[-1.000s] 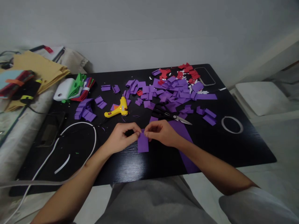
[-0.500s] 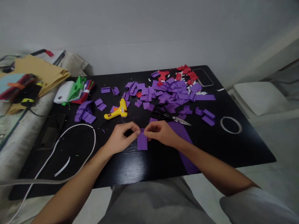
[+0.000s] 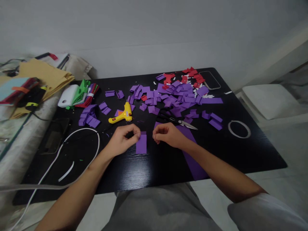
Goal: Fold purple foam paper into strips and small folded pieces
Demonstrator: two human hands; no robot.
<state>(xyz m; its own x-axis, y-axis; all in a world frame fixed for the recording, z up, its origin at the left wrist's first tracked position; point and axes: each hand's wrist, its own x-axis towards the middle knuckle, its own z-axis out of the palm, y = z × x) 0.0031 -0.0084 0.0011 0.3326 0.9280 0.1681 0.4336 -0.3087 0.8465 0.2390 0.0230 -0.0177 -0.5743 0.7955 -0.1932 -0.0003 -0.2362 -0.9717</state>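
Observation:
My left hand [image 3: 125, 138] pinches a small purple piece of paper [image 3: 141, 144] by its upper left corner. A fold line runs across the piece near its top. To the right, apart from the paper, my right hand [image 3: 166, 134] has its fingers curled together, and nothing shows between them. Under my right wrist lies a long purple sheet [image 3: 192, 160]. Just beyond that hand are black-handled scissors [image 3: 179, 121], closed, with the blades pointing right. A yellow glue gun [image 3: 121, 115] rests on its side beyond my left hand.
A heap of purple pieces [image 3: 178, 93] spreads across the back of the black table [image 3: 115, 173], with red scraps [image 3: 192, 73] behind. Bundled coloured strips [image 3: 84, 94] and folded purple pieces [image 3: 88, 115] lie left. A white cable [image 3: 98, 144] loops at left; a white ring [image 3: 239, 129] lies right.
My right hand has let go of the purple paper and moved slightly right. My left hand has shifted a little left with the piece.

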